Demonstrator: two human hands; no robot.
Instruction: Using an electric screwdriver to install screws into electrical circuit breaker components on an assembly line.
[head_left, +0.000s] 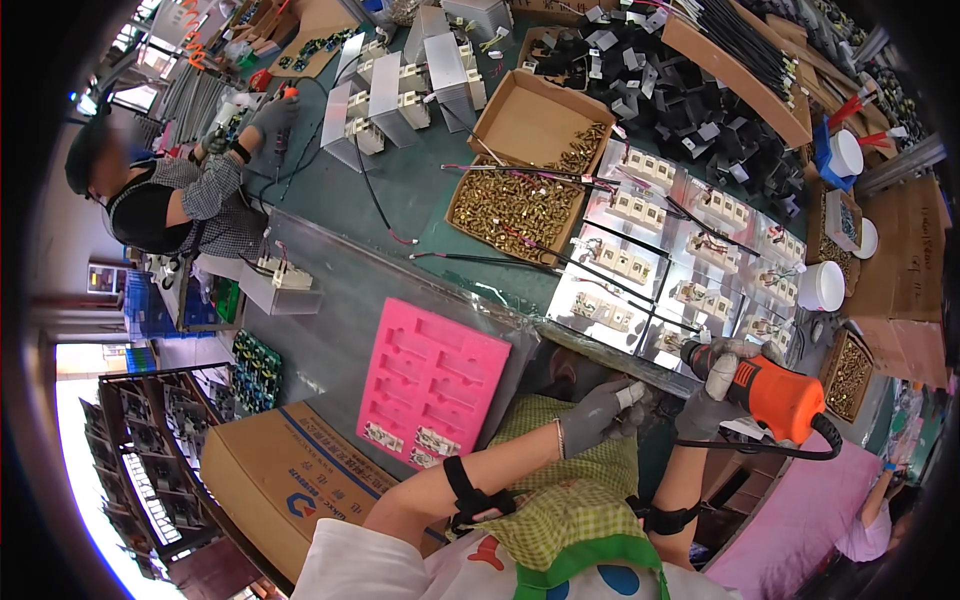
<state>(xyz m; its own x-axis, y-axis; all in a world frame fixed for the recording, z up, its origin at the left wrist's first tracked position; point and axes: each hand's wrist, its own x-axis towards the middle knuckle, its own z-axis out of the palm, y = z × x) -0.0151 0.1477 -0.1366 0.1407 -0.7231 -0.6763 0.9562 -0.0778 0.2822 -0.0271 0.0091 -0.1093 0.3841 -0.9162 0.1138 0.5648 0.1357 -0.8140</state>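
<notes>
My right hand (704, 412), in a grey glove, is wrapped round an orange and black power drill (775, 398). The drill's front end reaches over the near edge of a block of silver metal plates with white connector blocks (615, 260). Close by on the left, my gloved left hand (592, 415) is held in front of my green checked apron (590, 475). Its fingers are drawn together, and I cannot make out what they hold, if anything. Black cables (600, 280) lie across the plates.
Cardboard boxes of brass-coloured screws (510, 215) stand beyond the plates. Black brackets (690, 110) are heaped farther back. A pink foam tray (435, 370) and a large carton (290, 460) are at my left. Another person (190, 190) works at the far left; white tubs (822, 287) stand at right.
</notes>
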